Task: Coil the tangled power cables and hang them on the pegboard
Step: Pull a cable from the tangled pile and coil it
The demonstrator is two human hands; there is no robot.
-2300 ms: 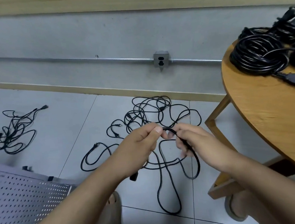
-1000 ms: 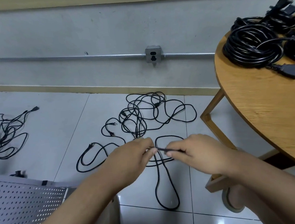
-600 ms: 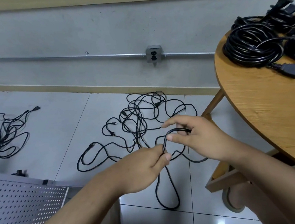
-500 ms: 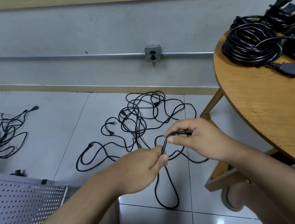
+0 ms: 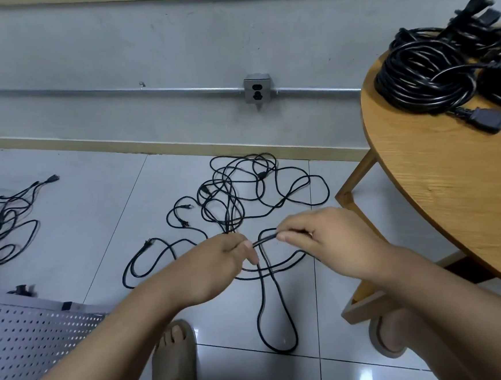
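A thin black power cable (image 5: 271, 314) hangs in loops from both my hands down to the tiled floor. My left hand (image 5: 228, 260) pinches it at the fingertips, and my right hand (image 5: 321, 235) pinches a short taut stretch just to the right. Behind the hands a tangled heap of black cables (image 5: 243, 190) lies on the floor near the wall. The white pegboard (image 5: 30, 336) lies flat at the lower left.
A second cable tangle (image 5: 3, 224) lies on the floor at far left. A round wooden table (image 5: 453, 189) at right carries thick coiled black cables (image 5: 426, 83). A wall socket (image 5: 257, 88) sits on a metal conduit. My sandalled feet (image 5: 173, 364) stand below.
My right hand has dropped from a raised loop back level with my left hand, and the cable piece between the two hands is now pulled short and straight.
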